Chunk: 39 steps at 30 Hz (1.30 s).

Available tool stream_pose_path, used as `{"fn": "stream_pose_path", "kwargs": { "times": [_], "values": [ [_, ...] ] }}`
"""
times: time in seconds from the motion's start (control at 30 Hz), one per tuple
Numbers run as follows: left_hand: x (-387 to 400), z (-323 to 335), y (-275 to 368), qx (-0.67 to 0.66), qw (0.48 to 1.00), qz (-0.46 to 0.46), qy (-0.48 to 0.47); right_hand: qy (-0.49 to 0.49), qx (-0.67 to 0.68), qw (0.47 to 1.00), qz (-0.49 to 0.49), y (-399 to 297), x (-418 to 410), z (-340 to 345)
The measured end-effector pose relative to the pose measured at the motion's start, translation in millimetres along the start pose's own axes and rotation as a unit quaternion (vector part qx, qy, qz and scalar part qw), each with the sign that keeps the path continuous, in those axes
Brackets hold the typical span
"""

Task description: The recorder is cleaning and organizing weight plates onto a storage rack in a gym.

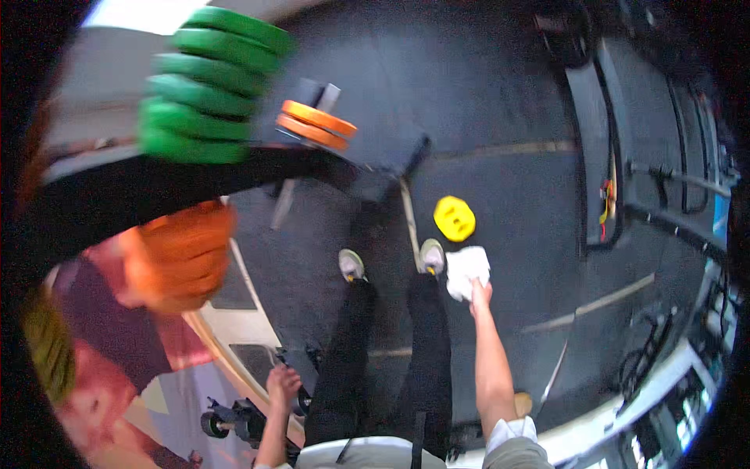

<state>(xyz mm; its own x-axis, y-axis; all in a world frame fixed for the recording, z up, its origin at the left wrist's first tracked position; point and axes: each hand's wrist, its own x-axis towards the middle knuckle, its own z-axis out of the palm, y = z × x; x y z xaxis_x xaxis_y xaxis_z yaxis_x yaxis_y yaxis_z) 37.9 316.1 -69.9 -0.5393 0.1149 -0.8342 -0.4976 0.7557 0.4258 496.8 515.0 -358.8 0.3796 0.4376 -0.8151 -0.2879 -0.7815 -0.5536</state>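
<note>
My right hand (480, 293) is closed on a white cloth (467, 271), which hangs beside my right shoe. Just beyond the cloth, a yellow weight plate (454, 218) lies flat on the dark floor. My left hand (283, 382) is low at the left, beside a dark piece of equipment; whether it holds anything cannot be made out. Green weight plates (205, 88) and orange weight plates (181, 258) sit on a black rack (146, 187) at the upper left, blurred. Smaller orange plates (316, 124) are farther along it.
My shoes (351, 265) stand on the dark floor, which has pale line markings. Metal-framed gym equipment (674, 228) runs along the right. Black dumbbell-like weights (234, 421) are at the lower left, near a curved pale edge.
</note>
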Motion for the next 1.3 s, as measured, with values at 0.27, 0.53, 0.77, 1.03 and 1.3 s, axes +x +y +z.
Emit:
{"fn": "stream_pose_path", "kwargs": {
  "times": [0.27,0.53,0.77,1.03,1.3],
  "values": [
    [-42,-198,285,-0.222,0.861,0.440,-0.127,0.014,-0.101,0.991,-0.090,-68,-231,-14],
    [-84,-115,483,-0.069,0.735,0.575,-0.352,0.041,0.043,0.982,-0.182,-89,-357,-3],
    [-74,-93,505,-0.059,0.657,0.646,-0.383,0.109,0.095,0.966,-0.215,-127,-414,-2],
    [-65,-61,501,-0.212,0.715,0.467,-0.476,0.102,0.164,0.968,-0.157,-131,-429,27],
    [-78,-45,508,-0.295,0.748,0.321,-0.499,0.013,0.123,0.962,-0.244,-122,-432,63]
  ]
}}
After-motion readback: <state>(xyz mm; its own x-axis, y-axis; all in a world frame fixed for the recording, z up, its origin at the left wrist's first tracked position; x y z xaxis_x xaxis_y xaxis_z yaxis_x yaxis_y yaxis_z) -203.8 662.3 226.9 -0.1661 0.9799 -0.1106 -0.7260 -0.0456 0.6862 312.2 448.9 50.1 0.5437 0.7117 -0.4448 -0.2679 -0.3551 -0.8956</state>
